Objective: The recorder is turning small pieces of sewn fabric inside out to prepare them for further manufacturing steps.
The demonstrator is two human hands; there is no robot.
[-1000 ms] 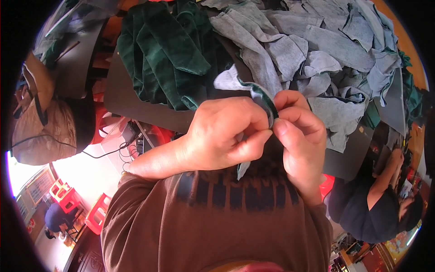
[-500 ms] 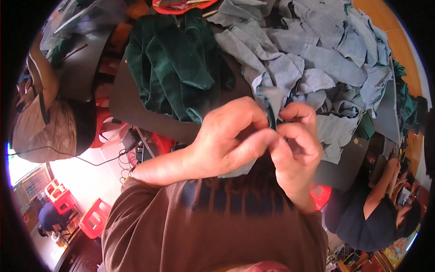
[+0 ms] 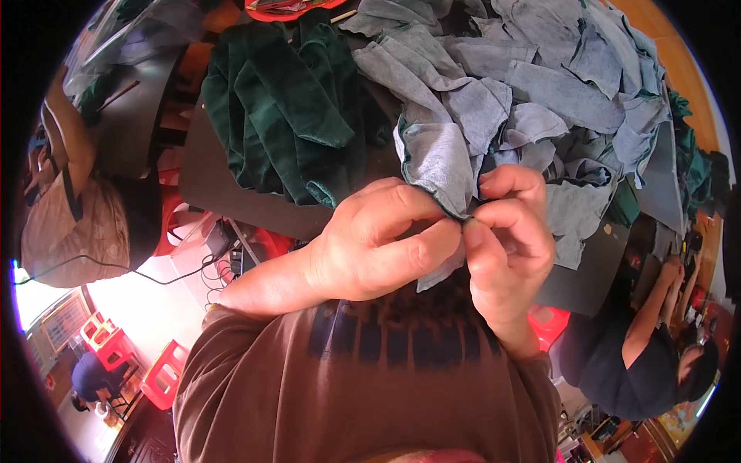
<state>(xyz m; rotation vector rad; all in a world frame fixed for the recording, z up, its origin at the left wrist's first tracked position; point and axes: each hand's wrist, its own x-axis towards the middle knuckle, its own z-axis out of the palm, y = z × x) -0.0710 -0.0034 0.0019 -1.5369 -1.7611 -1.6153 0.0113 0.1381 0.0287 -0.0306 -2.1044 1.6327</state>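
Between my two hands is a fabric piece (image 3: 440,162), pale grey on the side facing up with a dark green edge. My left hand (image 3: 390,241) pinches that edge with thumb and fingers. Close against it, my right hand (image 3: 509,239) grips the same edge between thumb and forefinger, its other fingers curled. A pale flap of the cloth hangs below my left fingers. Beyond the hands a heap of grey-backed fabric pieces (image 3: 567,96) spreads over the dark table (image 3: 224,185). To its left lies a pile of green velvet pieces (image 3: 270,100).
A red tray (image 3: 289,9) holding small items sits at the far edge. Co-workers sit on the left (image 3: 77,224) and on the right (image 3: 625,347). Red plastic stools (image 3: 164,374) stand on the floor at the lower left, and a black cable (image 3: 147,274) runs across there.
The held fabric has turned and opened out, so a broader grey face shows above my fingers. My left fingers have shifted slightly along its edge. Both hands keep their pinch.
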